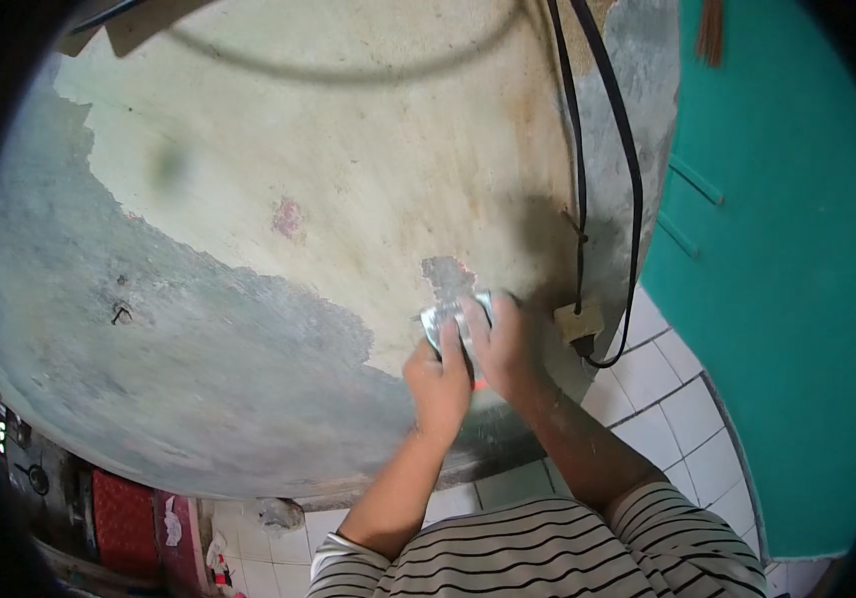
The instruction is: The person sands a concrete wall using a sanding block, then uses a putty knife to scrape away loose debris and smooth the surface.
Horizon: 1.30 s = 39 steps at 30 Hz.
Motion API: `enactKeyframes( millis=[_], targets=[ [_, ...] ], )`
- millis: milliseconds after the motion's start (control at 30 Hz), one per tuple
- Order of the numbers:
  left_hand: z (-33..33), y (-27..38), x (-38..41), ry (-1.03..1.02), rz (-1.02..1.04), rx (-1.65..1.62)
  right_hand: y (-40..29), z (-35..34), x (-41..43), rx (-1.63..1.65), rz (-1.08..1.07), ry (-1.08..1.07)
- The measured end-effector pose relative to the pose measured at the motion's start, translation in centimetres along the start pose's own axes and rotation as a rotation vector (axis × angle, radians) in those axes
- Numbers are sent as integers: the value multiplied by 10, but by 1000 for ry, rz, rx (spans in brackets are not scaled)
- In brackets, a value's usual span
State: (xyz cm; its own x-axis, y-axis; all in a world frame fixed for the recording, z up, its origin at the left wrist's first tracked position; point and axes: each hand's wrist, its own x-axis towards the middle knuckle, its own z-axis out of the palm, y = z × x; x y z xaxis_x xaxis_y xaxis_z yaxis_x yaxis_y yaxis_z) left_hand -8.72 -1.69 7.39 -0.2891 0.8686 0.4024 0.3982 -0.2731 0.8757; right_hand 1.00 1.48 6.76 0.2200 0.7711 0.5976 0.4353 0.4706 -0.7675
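Both hands grip a broad metal scraper (434,320), its shiny blade flat against a wall. My left hand (439,389) is around its lower left part, fingers stretched along the blade. My right hand (510,347) presses on the right side of the blade; motion blurs it. A bit of orange-red, perhaps the handle, shows between the wrists. Just above the blade is a small bare grey patch (449,276) with ragged edges. Pale cream paint (353,172) surrounds it. Lower left, the wall is stripped to grey plaster (241,359).
Right of my hands, black cables (633,179) hang to an electrical socket (579,321) with a plug in it. A nail (121,314) juts from the wall at left. A green wall (787,299) stands at right, white floor tiles (652,381) below. A red surface (123,523) lies lower left.
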Motion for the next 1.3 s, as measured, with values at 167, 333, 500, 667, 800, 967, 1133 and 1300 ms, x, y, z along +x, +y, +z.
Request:
enactKeyframes(
  millis=[167, 333, 500, 667, 800, 967, 1133, 1300],
  targets=[
    [10, -61, -37, -14, -51, -21, 41, 10, -48, -162, 32, -65],
    [6, -59, -18, -28, -22, 20, 41, 25, -37, -76, -71, 74],
    [-5, -15, -3, -45, -28, -41, 10, 12, -14, -36, 89, -59],
    [4, -46, -20, -28, -19, -28, 42, 18, -37, -88, -20, 4],
    [1, -35, -6, -47, -10, -84, 21, 13, -24, -23, 48, -25],
    [3, -49, -17, -54, -15, -18, 34, 18, -34, -51, 50, -42],
    [8, -45, -10, -23, 38, -67, 22, 12, -24, -24, 18, -5],
    [0, -34, -10, -48, 7, -33, 19, 10, -23, -73, -55, 5]
  ],
)
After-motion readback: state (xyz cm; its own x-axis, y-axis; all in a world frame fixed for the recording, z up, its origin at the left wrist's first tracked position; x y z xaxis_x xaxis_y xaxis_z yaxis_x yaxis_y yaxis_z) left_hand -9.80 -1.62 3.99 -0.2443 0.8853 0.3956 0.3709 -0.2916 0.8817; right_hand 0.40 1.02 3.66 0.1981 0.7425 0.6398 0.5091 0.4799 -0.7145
